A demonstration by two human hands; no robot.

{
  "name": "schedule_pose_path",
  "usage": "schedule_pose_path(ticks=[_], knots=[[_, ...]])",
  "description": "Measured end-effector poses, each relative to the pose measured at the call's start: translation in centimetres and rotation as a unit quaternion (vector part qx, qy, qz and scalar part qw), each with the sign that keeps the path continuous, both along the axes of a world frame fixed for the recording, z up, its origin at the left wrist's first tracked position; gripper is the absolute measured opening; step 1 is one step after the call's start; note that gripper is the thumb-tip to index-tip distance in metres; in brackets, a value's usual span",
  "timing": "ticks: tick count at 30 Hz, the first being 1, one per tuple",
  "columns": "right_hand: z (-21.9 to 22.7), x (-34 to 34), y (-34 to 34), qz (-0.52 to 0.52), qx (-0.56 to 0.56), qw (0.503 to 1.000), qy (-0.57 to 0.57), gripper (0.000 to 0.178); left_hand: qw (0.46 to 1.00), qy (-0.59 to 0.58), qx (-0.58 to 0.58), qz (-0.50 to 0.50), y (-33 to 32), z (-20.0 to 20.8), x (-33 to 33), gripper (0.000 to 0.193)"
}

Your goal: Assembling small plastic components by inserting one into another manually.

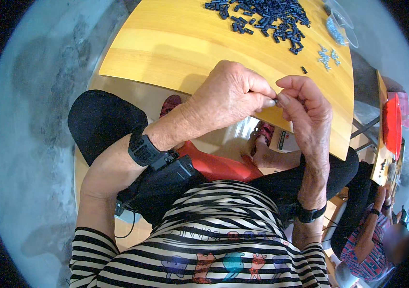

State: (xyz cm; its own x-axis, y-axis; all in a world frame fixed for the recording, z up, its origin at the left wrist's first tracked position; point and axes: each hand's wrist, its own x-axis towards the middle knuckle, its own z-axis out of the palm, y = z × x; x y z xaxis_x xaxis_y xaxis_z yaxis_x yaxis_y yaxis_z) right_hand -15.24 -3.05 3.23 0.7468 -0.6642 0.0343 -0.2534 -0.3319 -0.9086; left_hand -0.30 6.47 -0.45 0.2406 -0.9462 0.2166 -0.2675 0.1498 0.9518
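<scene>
My left hand [231,95] is closed in a pinch, thumb against forefinger, over the table's near edge. At its fingertips shows a small dark piece [275,101], mostly covered; its colour resembles the black plastic parts on the table. My right hand [306,102] meets it from the right, fingers curled and thumb tip against the same spot. Whatever lies between the right fingers is too small to make out. Beyond the hands, a single black part [304,70] lies apart from the large pile of black plastic parts [274,17].
Small silvery screws [327,57] are scattered right of the pile. Behind them a clear plastic tub [336,30] holds more small pieces. The wooden table [161,45] ends just under my hands. A red basin [392,126] and another person [365,245] are at the right.
</scene>
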Motion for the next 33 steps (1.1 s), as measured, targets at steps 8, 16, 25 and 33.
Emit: schedule_pose_path(ticks=[8, 16, 25, 33], knots=[[0.1, 0.0, 0.0, -0.003, -0.002, 1.000, 0.016, 0.016, 0.996, 0.079, 0.047, -0.010, -0.1, 0.1, -0.2, 0.008], [0.2, 0.4, 0.3, -0.020, -0.025, 0.999, 0.003, 0.016, 0.999, 0.023, 0.023, 0.022, -0.1, 0.6, -0.1, 0.007], [-1.0, 1.7, 0.9, -0.024, -0.184, 0.983, 0.014, 0.017, 0.992, -0.079, -0.058, 0.080, 0.0, 0.2, 0.3, 0.004], [-0.2, 2.7, 0.6, -0.063, -0.078, 0.995, -0.020, 0.011, 0.996, 0.008, -0.038, 0.077, -0.1, 0.5, 1.0, 0.005]])
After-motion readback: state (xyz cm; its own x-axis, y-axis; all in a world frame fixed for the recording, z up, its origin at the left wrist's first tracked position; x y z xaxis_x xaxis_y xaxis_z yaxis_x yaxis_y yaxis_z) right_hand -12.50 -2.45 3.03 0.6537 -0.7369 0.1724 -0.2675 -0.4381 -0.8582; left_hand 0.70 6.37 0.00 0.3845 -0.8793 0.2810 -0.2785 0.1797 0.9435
